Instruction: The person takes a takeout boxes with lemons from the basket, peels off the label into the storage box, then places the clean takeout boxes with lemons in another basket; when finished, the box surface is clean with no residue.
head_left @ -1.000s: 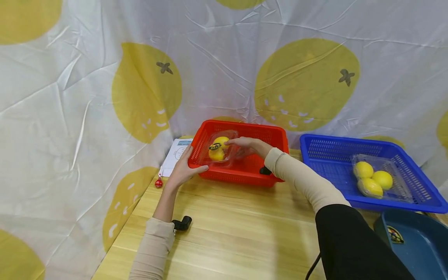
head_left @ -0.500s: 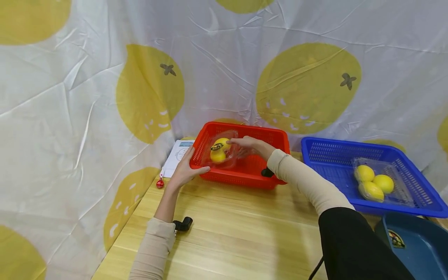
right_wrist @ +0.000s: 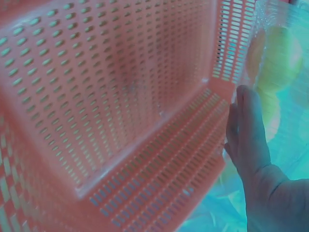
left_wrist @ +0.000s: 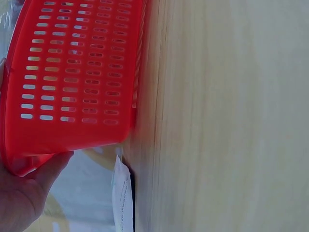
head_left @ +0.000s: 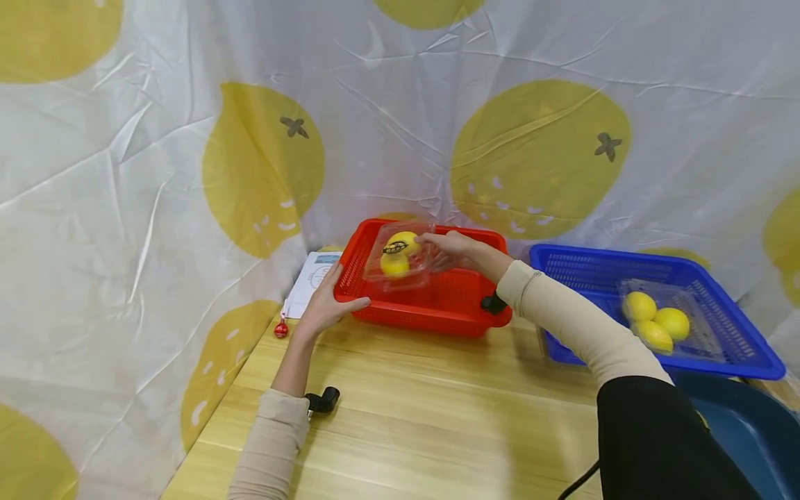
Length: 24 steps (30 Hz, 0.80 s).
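A red plastic basket [head_left: 425, 323] with slotted walls stands at the back of the table. My left hand [head_left: 321, 302] grips its near left corner, the thumb lying along the front rim. In the left wrist view, the basket's wall [left_wrist: 72, 77] shows up close, with part of the hand [left_wrist: 21, 203] at the rim. My right hand [head_left: 453, 250] pinches the right edge of a clear plastic box [head_left: 409, 281]. Inside the box are yellow lemons [head_left: 395, 264] under a dark label. The box is tilted and overlaps the basket's left half; the right fingertips are partly hidden behind its edge.
On the right stands a blue basket [head_left: 625, 253] holding another clear box with three lemons [head_left: 673, 323]. A dark teal tub [head_left: 744, 417] is in front of it. White papers [head_left: 309, 281] and a red bell [head_left: 281, 330] lie left of the red basket. A lemon-print cloth hangs behind.
The right hand has raised the box from low in the red basket to about rim height, and the right forearm has shifted right. The left hand has kept its hold on the corner.
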{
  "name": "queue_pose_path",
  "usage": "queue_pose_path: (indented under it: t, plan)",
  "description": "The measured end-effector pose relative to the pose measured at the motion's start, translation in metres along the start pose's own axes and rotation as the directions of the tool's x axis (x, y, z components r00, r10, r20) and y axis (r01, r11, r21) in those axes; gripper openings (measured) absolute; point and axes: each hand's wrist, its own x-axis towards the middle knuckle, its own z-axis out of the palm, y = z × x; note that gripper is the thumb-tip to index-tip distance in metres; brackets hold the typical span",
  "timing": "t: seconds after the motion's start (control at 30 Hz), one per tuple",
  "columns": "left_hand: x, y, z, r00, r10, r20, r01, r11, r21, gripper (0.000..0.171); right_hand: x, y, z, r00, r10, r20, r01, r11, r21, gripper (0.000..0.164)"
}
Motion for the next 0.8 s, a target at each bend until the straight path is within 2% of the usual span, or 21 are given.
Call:
queue_pose_path:
  t: [0.2,0.43,0.67,0.8]
  plan:
    - [0.003,-0.006,-0.007,1.0,-0.008,-0.01,0.008,1.0,-0.012,0.107,-0.018,-0.005,-0.005,0.999,-0.031,-0.02,0.031,1.0,0.004,0.063]
    - [0.008,-0.009,-0.008,1.0,-0.014,0.001,0.014,0.999,-0.029,0.109,-0.047,-0.004,-0.016,0.996,-0.053,-0.074,0.058,0.996,0.063,0.078]
    - [0.012,-0.012,-0.011,1.0,-0.016,0.002,0.017,0.999,-0.033,0.108,-0.08,0.005,-0.022,0.989,-0.075,-0.131,0.084,0.994,0.065,0.064]
    - [0.016,-0.011,-0.01,1.0,-0.001,0.009,0.002,0.999,-0.04,0.107,-0.103,0.015,-0.026,0.985,-0.098,-0.14,0.104,0.994,0.036,0.063]
